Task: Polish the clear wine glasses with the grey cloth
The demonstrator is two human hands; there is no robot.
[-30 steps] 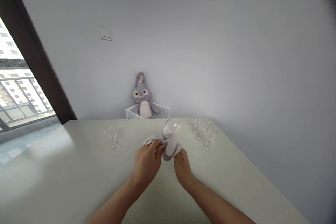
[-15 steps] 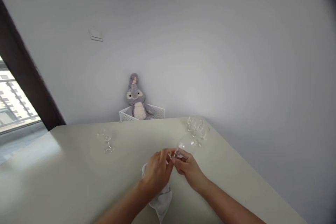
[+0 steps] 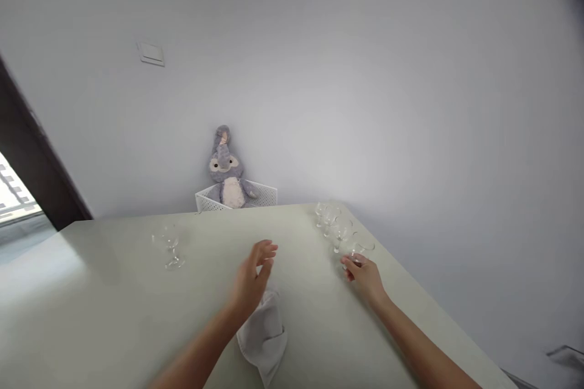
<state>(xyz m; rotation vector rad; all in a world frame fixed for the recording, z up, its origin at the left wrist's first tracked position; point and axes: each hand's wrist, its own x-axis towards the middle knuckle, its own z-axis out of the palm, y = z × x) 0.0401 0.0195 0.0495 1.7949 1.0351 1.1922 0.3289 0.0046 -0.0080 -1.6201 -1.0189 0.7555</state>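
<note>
My right hand (image 3: 367, 282) grips a clear stemmed glass (image 3: 358, 247) low down, around its stem, at the near end of a row of similar glasses (image 3: 340, 231). The held glass seems upright, though its foot is hidden behind my fingers. My left hand (image 3: 253, 275) is raised above the table with its fingers apart and nothing in it. Just below it lies a crumpled pale grey cloth (image 3: 263, 335). Off to the left, another clear stemmed glass (image 3: 170, 240) stands upright by itself.
The pale table (image 3: 123, 316) reaches toward a grey wall. Behind its far edge, a grey plush toy (image 3: 225, 167) sits in a white perforated basket (image 3: 267, 196). The table's right edge runs close by the row of glasses.
My right hand has moved right with the glass, from in front of me to the row's near end. My left hand has let go of the glass and drawn left, opening.
</note>
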